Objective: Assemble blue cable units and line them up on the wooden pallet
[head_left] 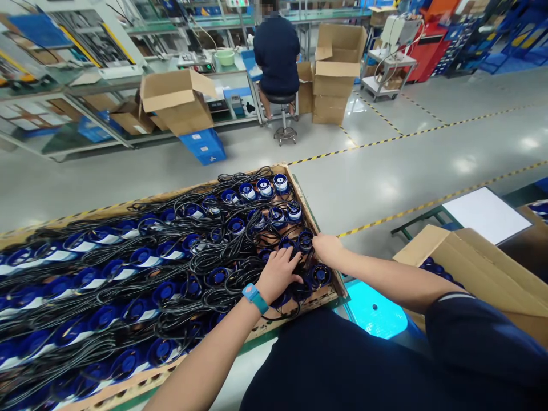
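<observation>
Rows of blue cylindrical housings (280, 183) with white sides stand in a wide wooden tray (306, 200). Coiled black cables (222, 248) lie over and between them. Near the tray's right end, my left hand (280, 273) rests with fingers spread on the housings and cables, a turquoise band on its wrist. My right hand (327, 250) is at the tray's right edge, fingers curled in beside a dark blue housing (305, 241). What its fingertips hold is hidden. Just below the hands sits another open-topped housing (320, 275) with thin wires inside.
An open carton (471, 268) holding blue parts stands to my right, near a white board (487, 214). A bright blue bin (374, 308) is beside the tray's corner. Across the aisle, a person (277, 54) sits on a stool between cartons (177, 100) and stacked boxes (336, 77).
</observation>
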A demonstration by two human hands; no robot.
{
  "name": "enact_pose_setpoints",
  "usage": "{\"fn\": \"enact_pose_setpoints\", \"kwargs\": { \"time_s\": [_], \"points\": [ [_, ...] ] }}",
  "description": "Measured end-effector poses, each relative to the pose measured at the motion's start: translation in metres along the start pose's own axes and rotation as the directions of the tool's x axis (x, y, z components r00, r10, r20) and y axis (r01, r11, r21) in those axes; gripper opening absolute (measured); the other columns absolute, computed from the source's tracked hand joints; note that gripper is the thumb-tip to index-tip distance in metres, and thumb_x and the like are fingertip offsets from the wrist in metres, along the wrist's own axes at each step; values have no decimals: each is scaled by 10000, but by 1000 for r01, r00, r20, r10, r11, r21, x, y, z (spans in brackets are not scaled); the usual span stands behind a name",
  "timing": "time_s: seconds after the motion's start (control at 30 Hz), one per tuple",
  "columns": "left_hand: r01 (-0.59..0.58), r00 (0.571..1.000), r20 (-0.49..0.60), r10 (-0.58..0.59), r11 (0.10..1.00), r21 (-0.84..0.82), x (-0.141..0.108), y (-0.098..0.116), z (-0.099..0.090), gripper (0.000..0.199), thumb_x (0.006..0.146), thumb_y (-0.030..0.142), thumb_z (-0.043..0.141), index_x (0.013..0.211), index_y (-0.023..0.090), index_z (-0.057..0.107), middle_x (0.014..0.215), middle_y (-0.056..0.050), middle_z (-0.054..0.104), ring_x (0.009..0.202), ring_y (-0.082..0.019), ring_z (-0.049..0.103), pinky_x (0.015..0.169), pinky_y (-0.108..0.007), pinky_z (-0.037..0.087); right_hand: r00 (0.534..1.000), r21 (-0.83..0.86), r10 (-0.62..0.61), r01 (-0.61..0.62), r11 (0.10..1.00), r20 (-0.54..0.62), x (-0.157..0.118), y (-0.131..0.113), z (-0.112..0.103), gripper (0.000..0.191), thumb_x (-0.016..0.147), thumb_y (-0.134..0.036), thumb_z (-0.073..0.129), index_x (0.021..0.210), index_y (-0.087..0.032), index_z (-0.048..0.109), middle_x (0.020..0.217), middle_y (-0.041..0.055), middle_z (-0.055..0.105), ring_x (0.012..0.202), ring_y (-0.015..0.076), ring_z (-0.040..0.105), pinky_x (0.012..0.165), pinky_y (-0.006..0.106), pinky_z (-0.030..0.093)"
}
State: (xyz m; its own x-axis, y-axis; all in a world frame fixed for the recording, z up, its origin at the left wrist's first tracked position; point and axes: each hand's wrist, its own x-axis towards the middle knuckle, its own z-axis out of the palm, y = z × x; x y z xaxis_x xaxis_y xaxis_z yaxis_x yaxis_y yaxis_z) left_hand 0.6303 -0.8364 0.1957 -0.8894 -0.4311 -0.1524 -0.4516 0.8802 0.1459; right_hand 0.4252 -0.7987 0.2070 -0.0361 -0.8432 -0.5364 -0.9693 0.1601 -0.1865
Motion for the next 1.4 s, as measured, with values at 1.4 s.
{"fn": "enact_pose_setpoints", "kwargs": {
  "time_s": [1.4],
  "points": [
    [198,974,110,-198,980,10,6,53,-8,437,1049,389,399,1322,96,574,991,-133,661,939,-274,623,772,-379,483,992,280,-44,76,957,-121,-16,10,15,167,1004,-207,468,1129,-160,568,1067,114,708,1007,214,667,818,262,462]
  ]
}}
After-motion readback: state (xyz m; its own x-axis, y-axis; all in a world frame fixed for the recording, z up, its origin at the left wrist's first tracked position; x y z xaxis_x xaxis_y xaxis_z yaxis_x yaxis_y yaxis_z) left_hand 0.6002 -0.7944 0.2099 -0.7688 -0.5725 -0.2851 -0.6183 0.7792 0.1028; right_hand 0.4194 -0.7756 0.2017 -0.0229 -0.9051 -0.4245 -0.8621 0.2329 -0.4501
